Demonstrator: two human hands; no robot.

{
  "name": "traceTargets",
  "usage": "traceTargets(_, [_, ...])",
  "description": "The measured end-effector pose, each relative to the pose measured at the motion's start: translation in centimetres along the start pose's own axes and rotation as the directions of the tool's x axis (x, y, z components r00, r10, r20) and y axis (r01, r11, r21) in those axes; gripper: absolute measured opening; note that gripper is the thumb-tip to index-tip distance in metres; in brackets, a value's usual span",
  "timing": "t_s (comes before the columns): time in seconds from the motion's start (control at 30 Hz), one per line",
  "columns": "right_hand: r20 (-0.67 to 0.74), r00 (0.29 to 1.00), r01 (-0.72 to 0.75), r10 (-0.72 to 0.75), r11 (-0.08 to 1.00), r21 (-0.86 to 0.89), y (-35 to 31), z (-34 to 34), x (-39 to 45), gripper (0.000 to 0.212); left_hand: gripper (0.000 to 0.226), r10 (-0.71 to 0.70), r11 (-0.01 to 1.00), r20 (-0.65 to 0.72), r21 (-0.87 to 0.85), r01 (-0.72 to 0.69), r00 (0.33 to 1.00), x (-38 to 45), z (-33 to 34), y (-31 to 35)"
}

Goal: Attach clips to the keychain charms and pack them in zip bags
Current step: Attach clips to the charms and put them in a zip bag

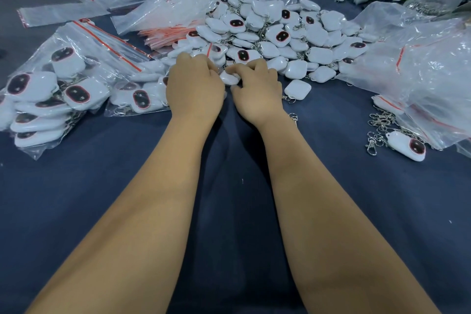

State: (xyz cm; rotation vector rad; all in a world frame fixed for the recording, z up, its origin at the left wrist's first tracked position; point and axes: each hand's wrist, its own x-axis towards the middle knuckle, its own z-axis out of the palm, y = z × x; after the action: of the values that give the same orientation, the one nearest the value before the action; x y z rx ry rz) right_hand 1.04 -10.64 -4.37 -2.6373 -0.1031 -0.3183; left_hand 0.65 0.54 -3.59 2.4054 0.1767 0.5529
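Observation:
A big pile of white keychain charms (275, 33) with dark oval faces covers the middle of the blue table. At its near edge my left hand (195, 86) and my right hand (257, 86) meet, fingers curled, around one white charm (229, 78) held between them. Most of that charm is hidden by my fingers. Loose metal clips (379, 125) lie in a heap at the right, beside a single face-up charm (407, 146). Another white charm (297, 89) with a ring lies just right of my right hand.
Filled zip bags (48, 99) of charms lie at the left. A stack of empty red-striped zip bags (165, 30) sits behind them. Crumpled clear plastic bags (420, 71) lie at the right. The blue table cloth (229, 211) stretches under my forearms.

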Motion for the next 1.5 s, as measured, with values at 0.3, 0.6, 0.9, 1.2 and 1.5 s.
traceTargets(0.3, [-0.136, 0.987, -0.033, 0.083, 0.940, 0.338, -0.3, -0.1, 0.3, 0.026, 0.033, 0.014, 0.982, -0.008, -0.190, -0.015, 1.000, 0.1, 0.2, 0.3])
traceTargets(0.6, [0.037, 0.943, -0.210, 0.330, 0.507, 0.836, -1.2, -0.9, 0.3, 0.017, 0.032, 0.012, 0.968, 0.046, -0.253, 0.000, 0.999, 0.0, 0.2, 0.4])
traceTargets(0.9, [0.067, 0.978, -0.169, 0.200, 0.554, 0.815, -1.1, -0.6, 0.1, 0.024, 0.034, -0.007, 0.976, 0.093, -0.218, 0.027, 0.996, 0.1, 0.3, 0.4])
traceTargets(1.2, [0.078, 0.984, -0.149, 0.158, 0.505, 0.850, -0.9, -0.7, -0.1, 0.029, 0.028, 0.007, 0.980, 0.127, -0.196, 0.018, 0.992, 0.2, 0.4, 0.3])
traceTargets(1.5, [0.087, 0.981, -0.163, 0.176, 0.488, 0.857, -1.0, -1.1, 0.1, 0.029, 0.023, 0.002, 0.980, 0.123, -0.198, 0.023, 0.992, 0.3, 0.4, 0.4])
